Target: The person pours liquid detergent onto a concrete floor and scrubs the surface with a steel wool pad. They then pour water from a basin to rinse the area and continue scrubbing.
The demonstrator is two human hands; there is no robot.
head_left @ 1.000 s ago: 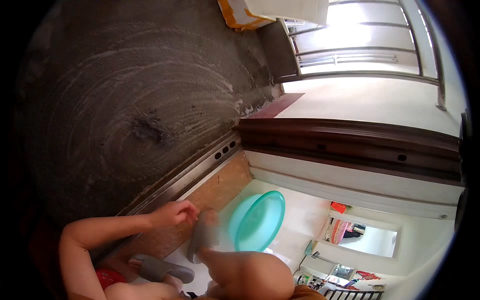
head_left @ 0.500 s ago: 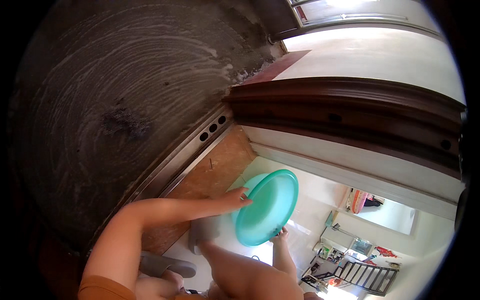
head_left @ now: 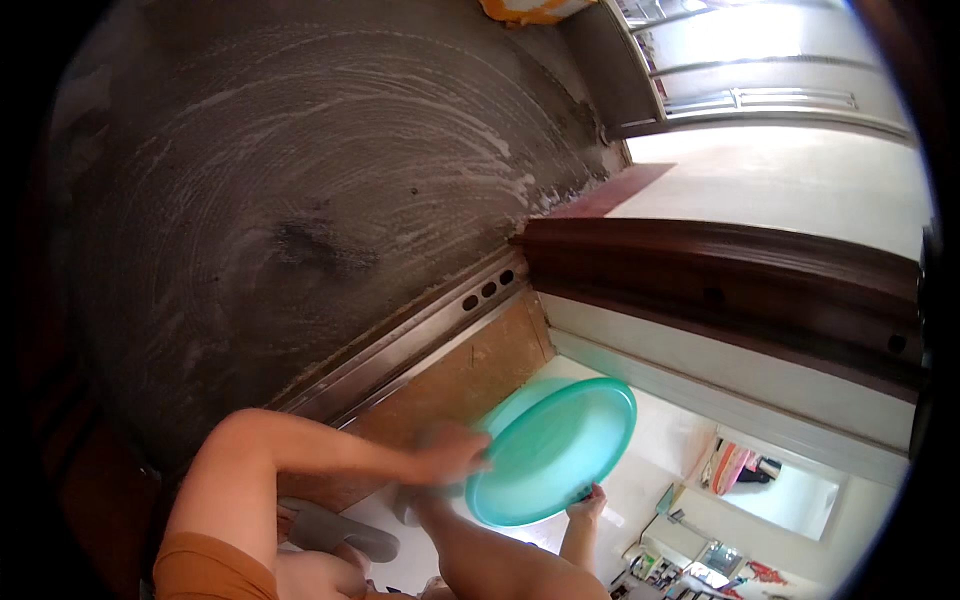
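Observation:
A turquoise plastic basin (head_left: 550, 455) is tilted above the pale floor by the doorway, its wide opening facing up and to the right. My right hand (head_left: 588, 502) grips its lower right rim. By the basin's left side is my left hand (head_left: 455, 455), smeared by motion, so its fingers cannot be read and I cannot tell whether it touches the rim. Pale, cloudy light shows inside the basin; whether it holds water is unclear. A bare leg and a grey slipper (head_left: 355, 535) lie below my left forearm.
Beyond the metal door threshold (head_left: 420, 335) spreads a dark, wet-looking floor (head_left: 280, 180) with curved pale streaks. A dark wooden door frame (head_left: 700, 275) runs to the right. Shelving with small items (head_left: 650, 575) stands at the lower right, an orange-and-white object (head_left: 530, 10) at the top.
The view has shifted, so the surroundings sit farther right and lower. The basin has tilted, its opening now a longer slanted oval. My left hand has come off the rim's upper left and blurred.

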